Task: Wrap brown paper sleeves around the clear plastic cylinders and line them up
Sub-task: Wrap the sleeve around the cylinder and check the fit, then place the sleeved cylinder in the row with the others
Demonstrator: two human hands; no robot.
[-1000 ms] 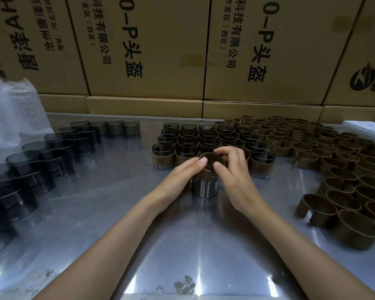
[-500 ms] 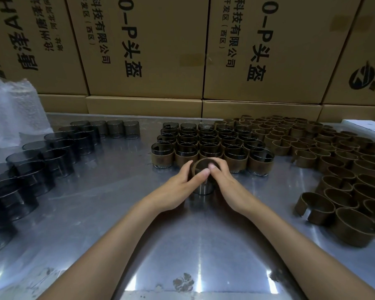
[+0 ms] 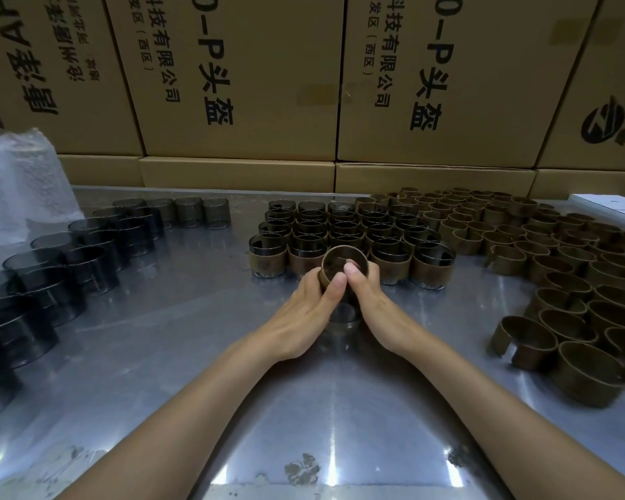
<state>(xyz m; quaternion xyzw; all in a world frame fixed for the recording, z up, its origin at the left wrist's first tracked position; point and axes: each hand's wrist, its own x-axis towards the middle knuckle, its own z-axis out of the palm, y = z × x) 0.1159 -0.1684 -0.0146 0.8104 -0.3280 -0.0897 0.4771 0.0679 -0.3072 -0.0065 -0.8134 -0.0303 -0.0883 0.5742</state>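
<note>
Now sleeved cylinder (image 3: 344,263) between hands (image 3: 340,304).

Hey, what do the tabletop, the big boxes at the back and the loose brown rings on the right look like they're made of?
Tabletop: likely stainless steel or similar polished metal; it mirrors light streaks and the arms. Boxes: corrugated cardboard by the look, matte tan with printed black characters and taped seams. Loose brown rings: seemingly stiff kraft paper, dull brown, thin-walled, one split open.

backdrop: stacked tan cardboard cartons (image 3: 239,77), black print | surface: scuffed shiny metal tabletop (image 3: 181,341), glare streaks | left edge: crumpled clear plastic bag (image 3: 11,182)
</note>
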